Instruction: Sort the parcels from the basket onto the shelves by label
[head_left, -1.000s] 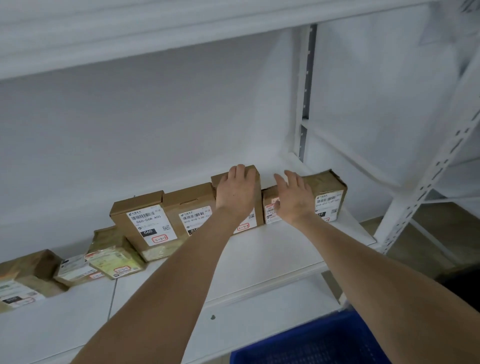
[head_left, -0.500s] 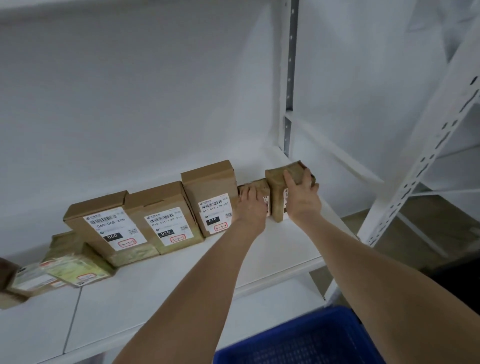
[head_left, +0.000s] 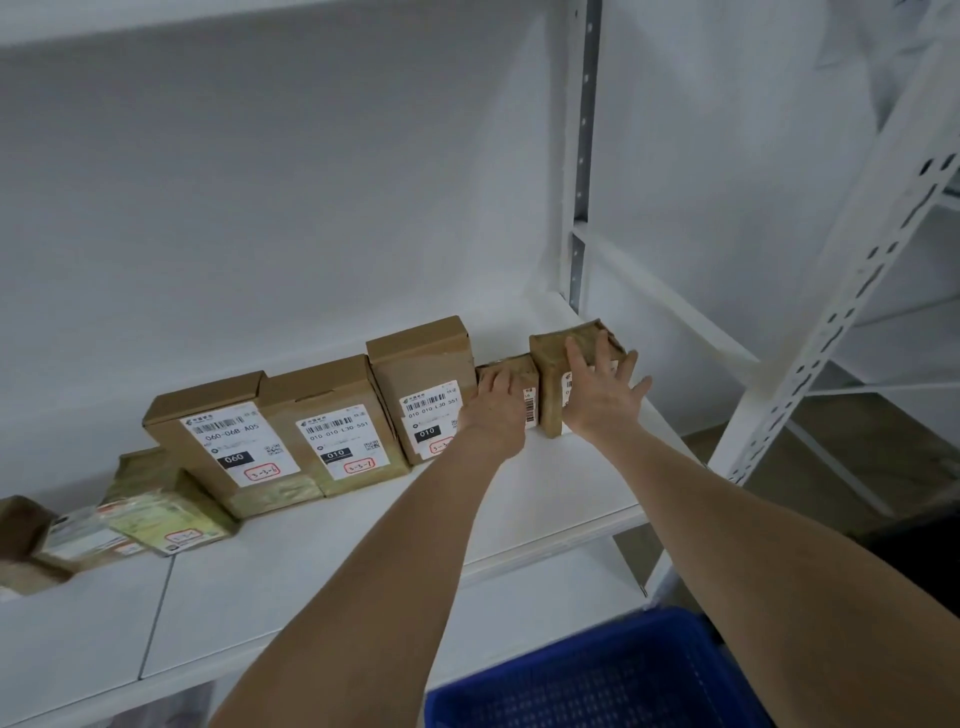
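Brown cardboard parcels with white labels stand in a row on the white shelf (head_left: 363, 530). My left hand (head_left: 493, 415) presses flat against the front of a small parcel (head_left: 519, 370), the second from the right end. My right hand (head_left: 597, 400) has its fingers spread and straight, touching the front of the rightmost parcel (head_left: 553, 353), which stands upright against the small one. The blue basket (head_left: 597, 675) shows at the bottom edge, below my arms; its contents are out of sight.
To the left stand three taller boxes, labelled 060 (head_left: 218, 421), 010 (head_left: 327, 410) and 010 (head_left: 421, 364). Flat parcels (head_left: 156, 514) lie further left. A white perforated upright (head_left: 831, 322) rises at the right. The shelf's front strip is bare.
My left hand moved from the tall box to the small parcel. My right hand stood the rightmost parcel on end beside it, then spread its fingers out of the grip.
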